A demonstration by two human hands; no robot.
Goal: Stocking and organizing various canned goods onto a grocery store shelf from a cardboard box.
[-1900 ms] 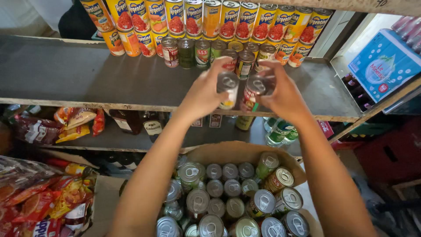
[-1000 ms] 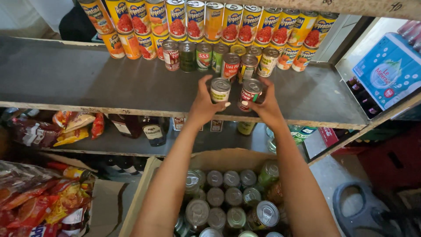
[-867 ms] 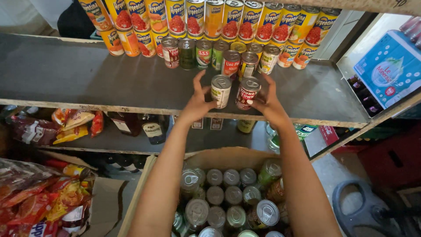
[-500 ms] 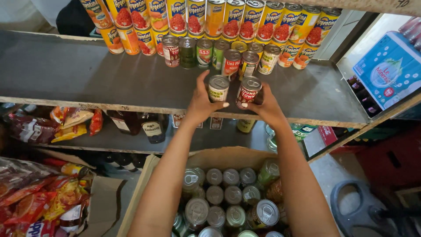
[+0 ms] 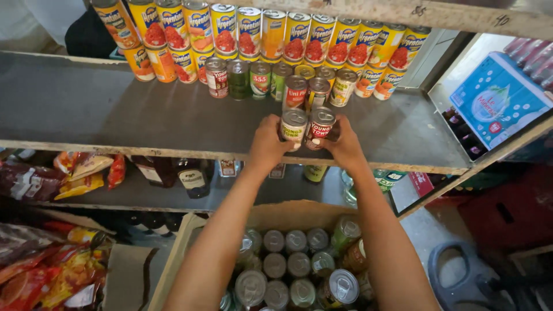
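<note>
Your left hand (image 5: 266, 144) wraps a green-labelled tin (image 5: 293, 126); your right hand (image 5: 344, 147) wraps a red-labelled tin (image 5: 319, 128). Tins touch, on the shelf (image 5: 115, 115).

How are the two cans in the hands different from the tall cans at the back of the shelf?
The two held cans, one in the left hand with a pale label, one in the right hand with a red label, are short; the tall cans at the back are longer. The held cans stand near the front of the shelf; the tall cans are stacked in two rows and mostly yellow. All are round with metal tops.
</note>
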